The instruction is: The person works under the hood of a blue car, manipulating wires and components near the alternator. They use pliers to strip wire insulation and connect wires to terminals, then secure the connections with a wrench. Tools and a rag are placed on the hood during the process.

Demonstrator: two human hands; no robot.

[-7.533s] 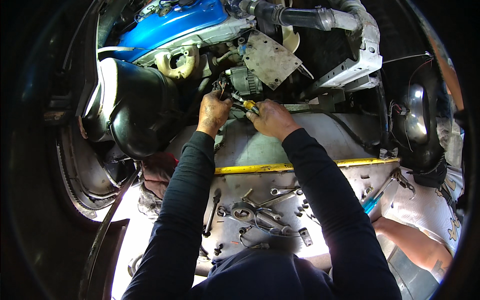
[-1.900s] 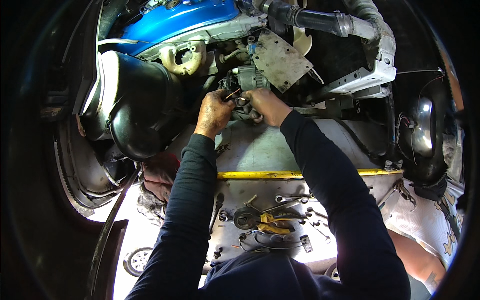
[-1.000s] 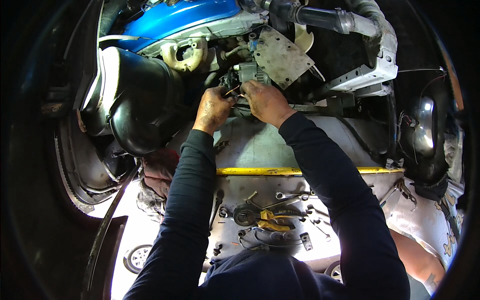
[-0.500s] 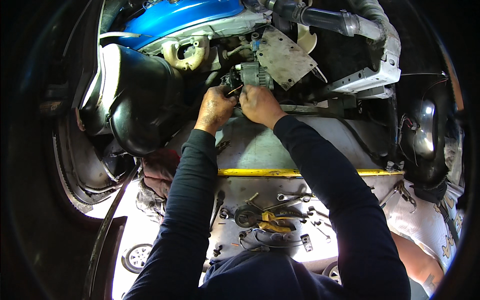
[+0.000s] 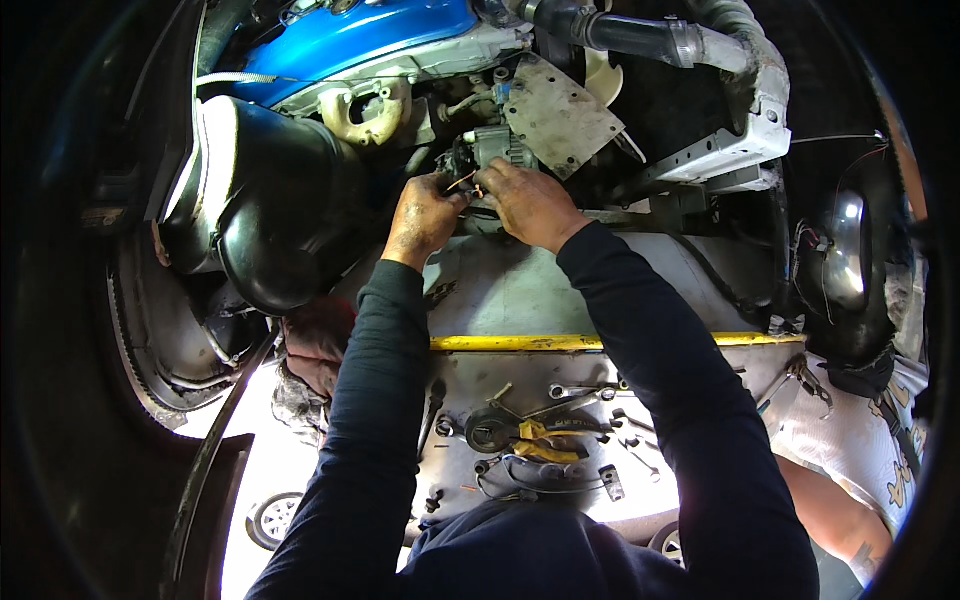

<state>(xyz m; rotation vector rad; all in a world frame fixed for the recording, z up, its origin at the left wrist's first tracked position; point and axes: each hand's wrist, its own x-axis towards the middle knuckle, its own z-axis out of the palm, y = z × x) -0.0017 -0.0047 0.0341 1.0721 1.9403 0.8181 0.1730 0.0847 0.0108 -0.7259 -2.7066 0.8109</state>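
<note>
In the engine bay, my left hand [image 5: 422, 218] is closed in a pinch on a thin wire [image 5: 460, 181], whose yellow-orange length shows between the two hands. Close on its right, my right hand [image 5: 533, 204] has its thumb and fingertips drawn together at the wire, where a bit of copper colour shows. Just beyond the fingers sits a ribbed metal alternator [image 5: 503, 143], partly covered by my right hand. A dirty grey metal plate [image 5: 562, 115] with holes stands right of the alternator.
A yellow-edged body panel [image 5: 540, 343] crosses before me. Nearer lie yellow-handled pliers [image 5: 550, 440], a roll of black tape [image 5: 489, 431] and several wrenches [image 5: 580, 393]. A black rounded housing [image 5: 275, 200] is at left, a blue engine cover [image 5: 360, 35] behind. Another person's arm [image 5: 830, 510] shows at right.
My right hand has shifted slightly right and down, opening a small gap from the left hand, so more of the wire shows. The view has moved slightly.
</note>
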